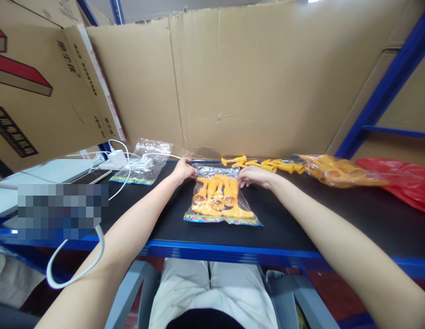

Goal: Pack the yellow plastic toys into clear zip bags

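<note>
A clear plastic bag (212, 171) lies flat on the black tabletop in front of me, its colourful printed edge toward me. Inside it are several yellow boot-shaped plastic pieces (217, 194). At the bag's far left corner, my left hand (185, 171) has its fingers closed on the film. My right hand (255, 176) is closed at the far right corner, fingertips curled against the plastic. Parts of both far corners are hidden under my fingers.
Loose yellow pieces (274, 164) lie behind my right hand. Right of them sit another filled bag (336, 171) and a red plastic bag (400, 178). At left are a clear bag (152, 155), a white charger (116, 158) with cables, and a laptop (61, 171). Cardboard (250, 82) walls the back.
</note>
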The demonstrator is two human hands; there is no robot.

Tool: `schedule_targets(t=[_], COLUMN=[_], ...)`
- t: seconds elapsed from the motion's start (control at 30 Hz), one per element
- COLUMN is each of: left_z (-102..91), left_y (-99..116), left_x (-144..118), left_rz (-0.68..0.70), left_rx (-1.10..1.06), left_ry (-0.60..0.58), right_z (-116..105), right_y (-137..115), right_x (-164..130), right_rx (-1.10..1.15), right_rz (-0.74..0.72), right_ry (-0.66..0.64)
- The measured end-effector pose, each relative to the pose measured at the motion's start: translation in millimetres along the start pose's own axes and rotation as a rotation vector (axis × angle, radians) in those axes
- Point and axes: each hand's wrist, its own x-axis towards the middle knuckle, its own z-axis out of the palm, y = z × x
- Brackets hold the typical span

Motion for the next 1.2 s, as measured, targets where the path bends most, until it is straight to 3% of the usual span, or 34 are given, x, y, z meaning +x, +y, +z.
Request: schedule_targets(t=[0.13, 0.23, 0.37, 0.5, 0.63, 1.2], left_z=[-1.3, -5.3, -9.9, -10.5, -10.2, -9.9], left_y=[-1, -1, -2, -1, 1, -4], left_x=[0, -1, -1, 0, 1, 7], left_rz=[-0.106, -0.151, -0.16, -0.211, -0.248, -0.068], left_rx=[-0.058, -0.075, -0.142, -0.152, -0.134, -0.078], left_ry=[-0.107, -0.275, -0.451, -0.436, -0.402, -0.366], right_z=[-4, -3, 0, -3, -11, -17], right_y=[4, 9, 13, 17, 20, 37], right_x=[2, 6, 11, 14, 14, 25], right_rx=[0.195, 0.353, 0.389, 0.351, 0.33, 0.402], right_rz=[-0.004, -0.03, -0.079, -0.064, -0.052, -0.177], right_ry=[-0.029, -0.061, -0.122, -0.07, -0.126, -0.048])
